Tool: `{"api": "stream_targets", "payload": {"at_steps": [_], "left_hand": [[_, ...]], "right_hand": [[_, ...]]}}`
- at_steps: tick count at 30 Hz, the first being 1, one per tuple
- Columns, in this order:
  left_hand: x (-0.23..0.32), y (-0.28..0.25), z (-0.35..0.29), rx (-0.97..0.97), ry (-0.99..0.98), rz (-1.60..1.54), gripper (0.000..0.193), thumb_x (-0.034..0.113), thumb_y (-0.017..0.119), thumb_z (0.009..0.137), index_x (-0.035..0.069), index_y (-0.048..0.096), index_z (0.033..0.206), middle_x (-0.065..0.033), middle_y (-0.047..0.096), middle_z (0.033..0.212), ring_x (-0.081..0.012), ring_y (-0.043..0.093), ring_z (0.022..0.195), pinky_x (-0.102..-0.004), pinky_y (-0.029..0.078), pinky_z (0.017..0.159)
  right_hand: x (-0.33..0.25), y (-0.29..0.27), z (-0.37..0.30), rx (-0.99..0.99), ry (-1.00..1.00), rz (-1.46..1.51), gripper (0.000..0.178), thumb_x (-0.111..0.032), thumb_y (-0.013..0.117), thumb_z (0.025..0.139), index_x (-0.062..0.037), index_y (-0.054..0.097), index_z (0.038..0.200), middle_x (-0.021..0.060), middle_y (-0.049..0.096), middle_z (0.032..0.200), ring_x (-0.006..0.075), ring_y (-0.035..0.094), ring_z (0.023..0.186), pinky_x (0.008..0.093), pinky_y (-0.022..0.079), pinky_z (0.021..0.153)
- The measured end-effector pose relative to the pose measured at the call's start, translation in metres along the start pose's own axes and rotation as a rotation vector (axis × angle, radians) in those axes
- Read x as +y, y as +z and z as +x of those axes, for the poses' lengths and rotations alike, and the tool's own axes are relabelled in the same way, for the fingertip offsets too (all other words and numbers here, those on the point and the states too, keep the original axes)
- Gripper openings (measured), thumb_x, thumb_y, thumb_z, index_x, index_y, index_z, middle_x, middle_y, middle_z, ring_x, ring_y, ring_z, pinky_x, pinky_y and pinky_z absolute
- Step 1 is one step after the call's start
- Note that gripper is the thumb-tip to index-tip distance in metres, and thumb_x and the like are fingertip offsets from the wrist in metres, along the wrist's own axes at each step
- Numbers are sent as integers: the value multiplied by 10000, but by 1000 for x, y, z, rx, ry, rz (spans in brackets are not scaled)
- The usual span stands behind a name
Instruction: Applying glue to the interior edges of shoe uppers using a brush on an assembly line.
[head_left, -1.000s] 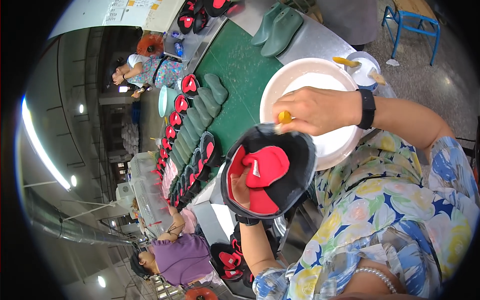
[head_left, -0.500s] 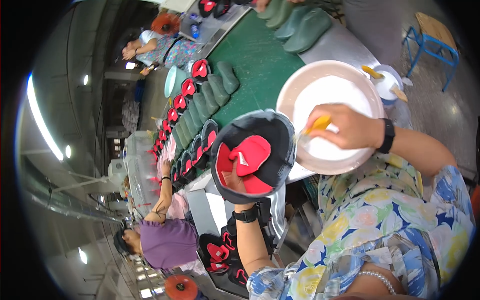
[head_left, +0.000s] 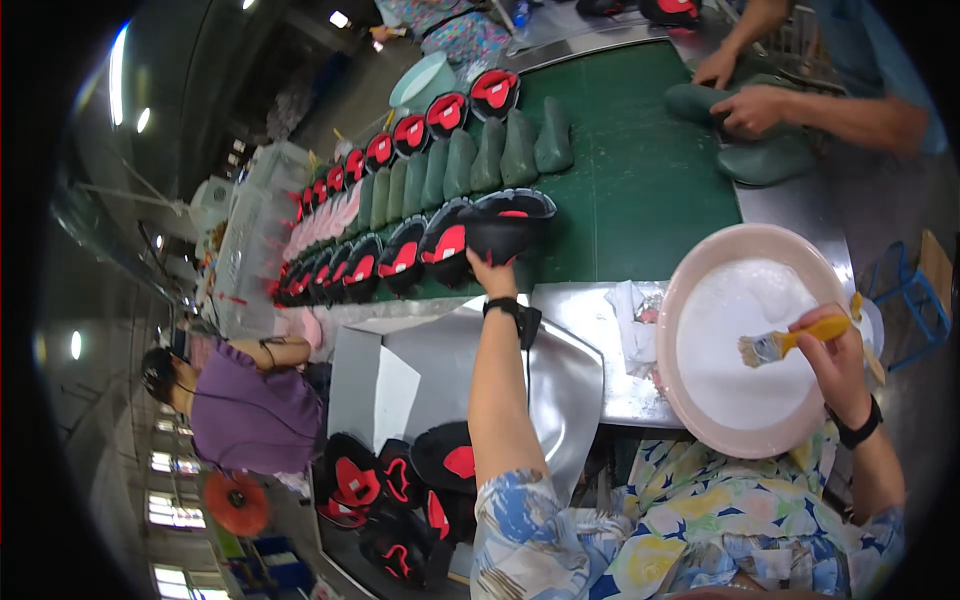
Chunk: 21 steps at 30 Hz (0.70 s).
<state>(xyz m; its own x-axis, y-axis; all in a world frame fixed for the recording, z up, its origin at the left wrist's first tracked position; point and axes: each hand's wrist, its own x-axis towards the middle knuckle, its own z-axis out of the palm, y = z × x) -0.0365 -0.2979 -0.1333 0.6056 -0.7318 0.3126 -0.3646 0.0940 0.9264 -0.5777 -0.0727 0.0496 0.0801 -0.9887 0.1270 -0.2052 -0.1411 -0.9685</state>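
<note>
My left hand (head_left: 493, 274) reaches far forward and grips a black shoe upper (head_left: 512, 232) with red lining, at the near edge of the green belt (head_left: 640, 220). A pale wet-looking band runs round the upper's rim. It stands at the right end of a row of similar shoe uppers (head_left: 402, 257), close against its neighbour. My right hand (head_left: 838, 362) is closed round the yellow handle of a paintbrush (head_left: 772, 347). Its bristles hang over white liquid (head_left: 740, 385) in a wide pinkish basin (head_left: 676, 300).
Green shoe lasts (head_left: 488, 160) line the belt's middle, with more uppers (head_left: 446, 112) behind. A co-worker's hands (head_left: 750, 108) hold a last at the far right. Loose uppers (head_left: 400, 500) fill a grey metal tray (head_left: 560, 370) at left. A person in purple (head_left: 258, 405) stands beyond.
My left hand has carried the upper from beside the basin leftward onto the belt. The brush has moved off the upper's rim to over the basin. My view has turned.
</note>
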Motion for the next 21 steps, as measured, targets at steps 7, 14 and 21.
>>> {"api": "stream_targets", "payload": {"at_steps": [7,14,21], "left_hand": [[-3,-32,30,-89,-142,621,609,134,672,794,-70,518,1347,-349,619,1265,-497,574,1222,-510,456,1052],[89,-259,10,-464,-128,517,718,261,764,916,-43,449,1485,-199,644,1331,-254,675,1109,-370,531,947],[75,-393,-146,-590,-420,1165,696,188,919,659,-49,644,1252,-209,703,1195,-305,673,1138,-387,530,963]], "right_hand": [[10,-4,1,-77,143,5,147,-71,618,994,-6,599,1125,79,612,1095,172,616,1044,301,487,951],[24,-11,-6,-227,122,-149,155,-111,594,1034,-8,586,1149,70,597,1123,151,584,1075,281,452,970],[7,4,-16,-219,98,9,141,-58,590,1004,-8,579,1136,72,598,1109,153,590,1092,293,455,980]]}}
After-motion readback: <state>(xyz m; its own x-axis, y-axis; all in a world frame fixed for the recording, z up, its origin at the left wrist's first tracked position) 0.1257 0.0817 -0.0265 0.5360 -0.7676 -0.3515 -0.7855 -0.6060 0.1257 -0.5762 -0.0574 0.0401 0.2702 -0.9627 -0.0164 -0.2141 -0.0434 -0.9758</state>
